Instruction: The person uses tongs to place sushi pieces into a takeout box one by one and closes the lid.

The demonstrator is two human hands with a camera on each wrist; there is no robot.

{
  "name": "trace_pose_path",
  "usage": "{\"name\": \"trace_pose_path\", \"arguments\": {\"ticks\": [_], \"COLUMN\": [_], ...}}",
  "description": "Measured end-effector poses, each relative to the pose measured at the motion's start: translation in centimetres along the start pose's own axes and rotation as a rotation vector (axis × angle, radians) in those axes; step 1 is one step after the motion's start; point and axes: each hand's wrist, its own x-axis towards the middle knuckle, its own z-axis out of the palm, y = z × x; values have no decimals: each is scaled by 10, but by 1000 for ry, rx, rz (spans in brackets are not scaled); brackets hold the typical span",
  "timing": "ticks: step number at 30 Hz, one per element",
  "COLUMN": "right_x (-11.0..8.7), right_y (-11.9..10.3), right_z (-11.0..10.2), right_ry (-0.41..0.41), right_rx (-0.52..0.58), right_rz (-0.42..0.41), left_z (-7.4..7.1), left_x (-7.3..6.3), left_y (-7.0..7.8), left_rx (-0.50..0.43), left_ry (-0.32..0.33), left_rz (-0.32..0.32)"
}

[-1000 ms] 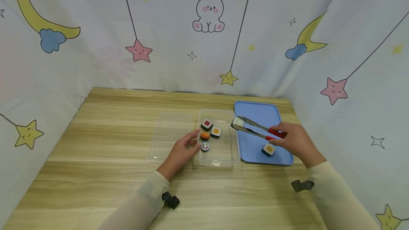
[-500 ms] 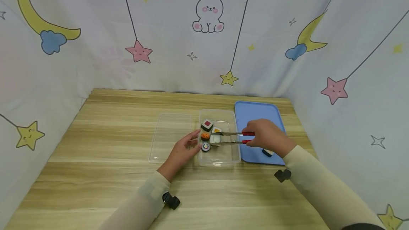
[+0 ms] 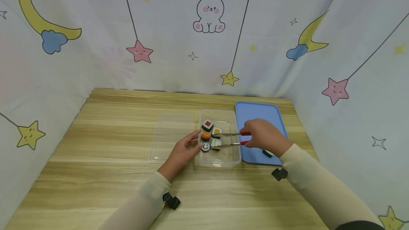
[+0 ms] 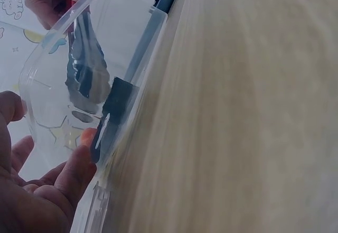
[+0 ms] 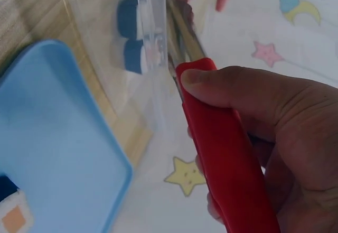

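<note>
My right hand grips red-handled metal tongs, its thumb on the handle in the right wrist view. The tongs' tips are down inside a clear plastic container, on either side of a white-topped sushi piece; whether they touch it I cannot tell. Beside it sit a roll with a red centre, one with an orange centre, an orange-topped piece and a small round roll. My left hand touches the container's left wall with thumb and fingers extended.
A blue tray stands right of the container, with another sushi piece on it, partly hidden by my right arm in the head view. A clear lid lies left on the wooden table. A patterned curtain hangs behind.
My right hand has moved left from over the tray, bringing the white-topped sushi piece into the container with the tongs. Lately the tongs' arms have spread slightly. The left hand stays put.
</note>
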Motion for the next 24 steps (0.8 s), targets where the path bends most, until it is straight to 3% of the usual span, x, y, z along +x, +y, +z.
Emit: {"name": "trace_pose_path", "arguments": {"ticks": [6, 13, 19, 24], "right_x": [-21, -82, -142, -172], "right_y": [16, 54, 88, 101], "right_z": [-3, 5, 28, 48], "right_ry": [61, 219, 182, 150], "right_rx": [72, 185, 224, 229], "right_rz": [64, 220, 404, 469], "left_z": [-1, 0, 1, 2], "left_x": [1, 0, 0, 2], "left_y": [0, 0, 0, 0], "left_rx": [0, 6, -7, -11], "left_ry": [6, -2, -7, 10], "left_rz": [-16, -23, -31, 4]}}
